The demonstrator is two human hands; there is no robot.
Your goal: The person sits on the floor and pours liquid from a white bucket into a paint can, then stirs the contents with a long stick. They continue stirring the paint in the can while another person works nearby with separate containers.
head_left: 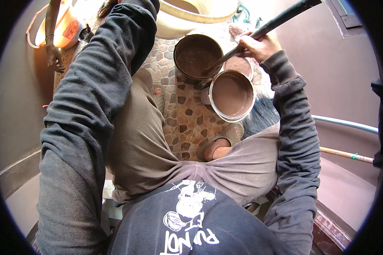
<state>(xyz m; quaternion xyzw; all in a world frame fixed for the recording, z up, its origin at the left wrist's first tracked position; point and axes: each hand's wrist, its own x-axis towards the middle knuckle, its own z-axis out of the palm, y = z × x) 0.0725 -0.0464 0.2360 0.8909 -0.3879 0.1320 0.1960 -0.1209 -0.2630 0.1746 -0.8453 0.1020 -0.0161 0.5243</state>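
Observation:
My right hand [259, 44] is closed round a long dark stick [281, 26]. The stick slants down to the left, and its lower end reaches into a dark-rimmed bucket [176, 55] of brown liquid. Close by, a white-rimmed bucket [252, 104] holds lighter brown, smooth liquid. Partly behind it is another pale-rimmed container [252, 68] with similar brown contents. My left arm [93, 85] stretches forward past the top edge of the picture, so the left hand is out of sight.
A large cream tub [191, 15] stands at the far side. Far left are an orange bucket [68, 27] and another person's hand [54, 59]. My feet rest on the stone-patterned floor [191, 123] near the buckets. A pale blue pole [349, 123] and a wooden pole [340, 154] lie at right.

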